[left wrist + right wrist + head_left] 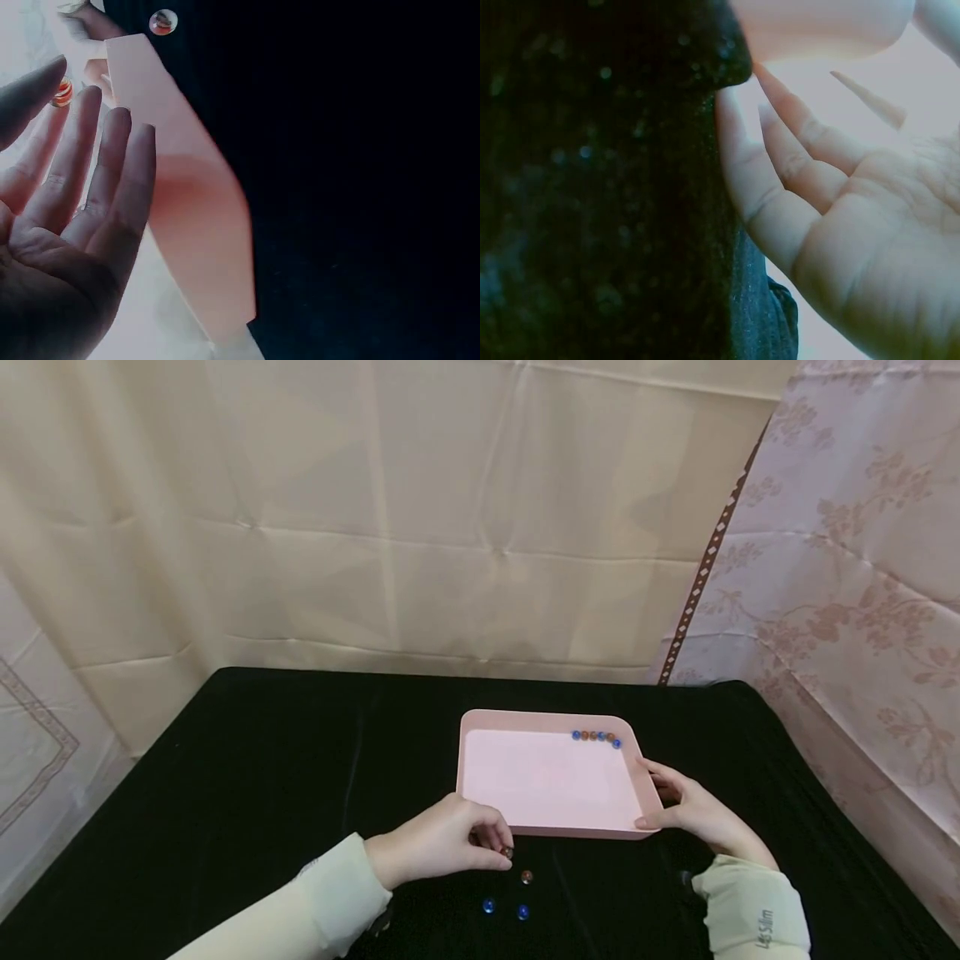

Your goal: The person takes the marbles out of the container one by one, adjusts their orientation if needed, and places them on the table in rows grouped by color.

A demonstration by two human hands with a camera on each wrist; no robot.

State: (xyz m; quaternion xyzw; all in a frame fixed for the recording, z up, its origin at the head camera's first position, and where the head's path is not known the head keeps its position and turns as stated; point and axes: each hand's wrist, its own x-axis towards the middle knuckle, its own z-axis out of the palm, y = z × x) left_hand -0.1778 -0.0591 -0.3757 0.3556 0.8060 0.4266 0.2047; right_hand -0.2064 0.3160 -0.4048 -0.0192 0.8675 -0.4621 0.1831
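My left hand [457, 839] is near the front left corner of a shallow pink tray [543, 832], pinching an orange-striped glass marble [63, 92] between thumb and index finger. In the head view this marble is mostly covered by the fingertips. At the tray's right side, my right hand [701, 814] holds the wall, its thumb at the front corner and its fingers along the outside. Several blue and orange marbles [593, 736] sit in a line inside the back right corner. Before the tray lie an orange marble [527, 877] and two blue marbles [522, 912].
Black cloth [247, 827] covers the table. A cream curtain [450, 527] hangs behind it, and a pink floral cloth [862, 568] hangs to the right.
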